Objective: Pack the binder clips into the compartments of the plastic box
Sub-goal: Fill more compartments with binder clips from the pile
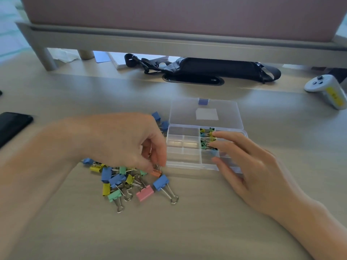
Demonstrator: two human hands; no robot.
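Note:
A clear plastic box (183, 147) with its lid (187, 111) folded back lies mid-table. Small yellow and green binder clips (206, 139) fill two of its middle compartments; the left compartments look bare. A heap of coloured binder clips (120, 180) lies left of the box, with two blue clips (161, 121) behind my left hand. My left hand (120, 139) hovers over the heap and pinches the wire handle of an orange clip (156, 173). My right hand (251, 164) rests on the box's right side with straight fingers, fingertips at the filled compartments.
A black phone (13, 126) lies at the left edge. A black pouch with a strap (206, 69) sits under the monitor riser (169, 42) at the back. A white controller (328, 89) lies at the far right.

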